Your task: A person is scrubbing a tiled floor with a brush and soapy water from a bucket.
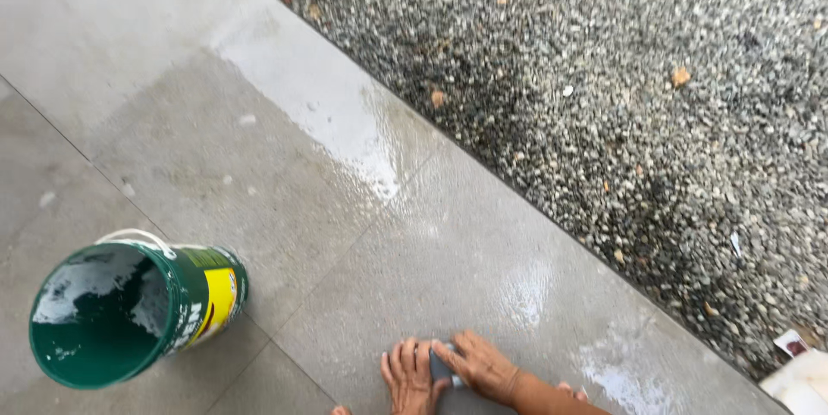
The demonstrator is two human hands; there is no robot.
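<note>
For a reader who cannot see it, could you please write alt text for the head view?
Both hands, left hand and right hand, press a small grey block onto wet grey floor tiles. A green bucket stands left; gravel borders the tiles.

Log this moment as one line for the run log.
left hand: flat on wet grey floor tile | right hand: pressing small grey block | green plastic bucket: upright, apart | gravel strip: beside tiles

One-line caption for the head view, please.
Both hands, left hand and right hand, press a small grey pad onto wet floor tiles beside a green bucket.
</note>
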